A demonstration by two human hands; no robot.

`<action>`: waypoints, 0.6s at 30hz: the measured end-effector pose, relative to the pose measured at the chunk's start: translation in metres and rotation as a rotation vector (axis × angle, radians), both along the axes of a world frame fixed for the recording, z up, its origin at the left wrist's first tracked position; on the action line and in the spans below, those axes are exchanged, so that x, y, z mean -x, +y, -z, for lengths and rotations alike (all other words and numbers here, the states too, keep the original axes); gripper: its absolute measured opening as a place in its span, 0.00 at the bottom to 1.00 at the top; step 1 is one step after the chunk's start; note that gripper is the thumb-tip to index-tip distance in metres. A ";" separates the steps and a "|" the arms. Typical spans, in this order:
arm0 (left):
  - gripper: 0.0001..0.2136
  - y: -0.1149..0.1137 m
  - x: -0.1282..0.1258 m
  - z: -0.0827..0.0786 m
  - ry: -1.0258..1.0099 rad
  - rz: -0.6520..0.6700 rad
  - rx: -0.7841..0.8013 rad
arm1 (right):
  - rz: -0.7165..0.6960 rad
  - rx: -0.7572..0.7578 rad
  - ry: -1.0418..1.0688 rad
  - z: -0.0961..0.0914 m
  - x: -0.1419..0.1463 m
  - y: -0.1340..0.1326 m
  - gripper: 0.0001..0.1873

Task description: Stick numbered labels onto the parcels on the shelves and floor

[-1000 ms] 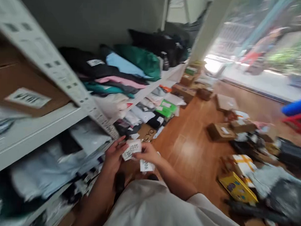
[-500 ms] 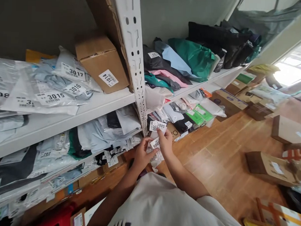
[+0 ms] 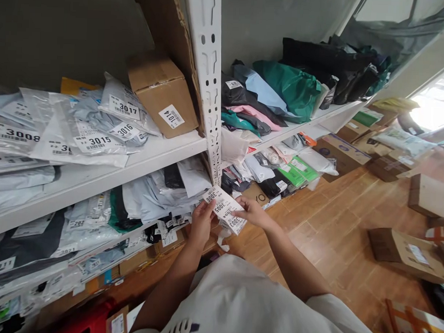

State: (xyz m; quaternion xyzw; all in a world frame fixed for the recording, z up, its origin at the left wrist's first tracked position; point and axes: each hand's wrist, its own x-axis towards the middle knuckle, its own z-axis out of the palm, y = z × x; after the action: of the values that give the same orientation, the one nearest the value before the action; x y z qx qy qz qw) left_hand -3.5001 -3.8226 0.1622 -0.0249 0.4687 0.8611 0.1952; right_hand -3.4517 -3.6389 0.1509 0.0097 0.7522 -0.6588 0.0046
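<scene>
Both hands hold a strip of white number labels (image 3: 225,211) printed 3006, 3005 and 3003, in front of the white shelf upright (image 3: 209,88). My left hand (image 3: 201,223) pinches the strip's left end. My right hand (image 3: 253,212) pinches its right side with thumb and fingers. A loose tail of label backing hangs below the strip. On the shelf to the left lie grey mail bags (image 3: 95,133) labelled 3008, 3015, 3016 and 3017, and a cardboard box (image 3: 162,94) tagged 1014.
White metal shelving (image 3: 108,170) runs along the wall, stacked with bagged parcels and folded clothing (image 3: 279,88). Cardboard boxes (image 3: 401,245) lie scattered on the wooden floor (image 3: 325,228) to the right. More boxes (image 3: 339,151) sit by the shelf's far end near a bright doorway.
The view swung left from the floor to the shelves. The labels went from bunched in both hands to spread out as a flat strip between them.
</scene>
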 end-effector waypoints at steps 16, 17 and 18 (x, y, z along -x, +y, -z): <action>0.06 -0.012 0.069 -0.056 -0.042 -0.269 -0.154 | -0.471 -0.260 -0.154 -0.014 0.017 0.108 0.21; 0.05 -0.015 0.072 -0.059 -0.033 -0.272 -0.151 | -0.421 -0.286 -0.136 -0.013 0.016 0.117 0.19; 0.05 -0.017 0.074 -0.062 -0.025 -0.256 -0.151 | -0.358 -0.304 -0.112 -0.012 0.015 0.124 0.18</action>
State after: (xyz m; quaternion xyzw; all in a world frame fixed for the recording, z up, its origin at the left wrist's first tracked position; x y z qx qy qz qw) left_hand -3.5744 -3.8401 0.2246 -0.0805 0.3933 0.9113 0.0912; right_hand -3.4667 -3.5144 0.1631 -0.0869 0.8310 -0.5252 0.1614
